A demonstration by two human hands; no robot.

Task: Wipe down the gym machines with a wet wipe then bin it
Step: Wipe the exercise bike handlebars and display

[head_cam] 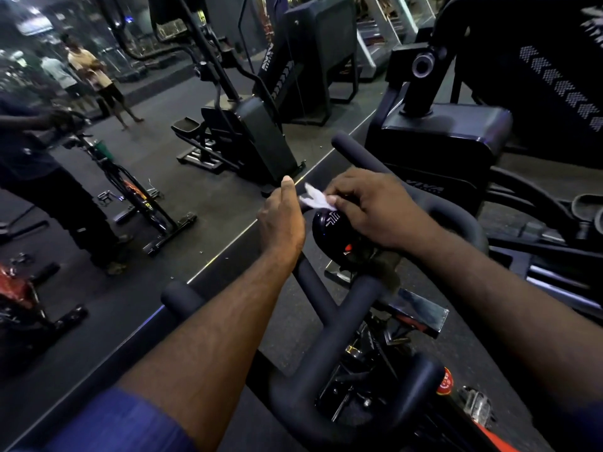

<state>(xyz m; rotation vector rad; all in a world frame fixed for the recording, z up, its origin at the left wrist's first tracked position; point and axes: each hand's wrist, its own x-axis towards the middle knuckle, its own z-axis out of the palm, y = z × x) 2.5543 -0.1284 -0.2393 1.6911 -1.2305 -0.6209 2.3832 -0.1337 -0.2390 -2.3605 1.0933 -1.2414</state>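
Pinches the white wet wipe between the curled fingertips and thumb of the right hand, pressing it to the upper edge of the round black console at mid-frame. Holds the left hand just at nine o'clock of the wipe, thumb straight up, fingers hidden behind the back of the hand; cannot tell whether gripping or loose. At six o'clock below both, the looped black handlebar. At seven o'clock, a blue sleeve. At one o'clock, a dark machine housing. At ten o'clock, a wall mirror.
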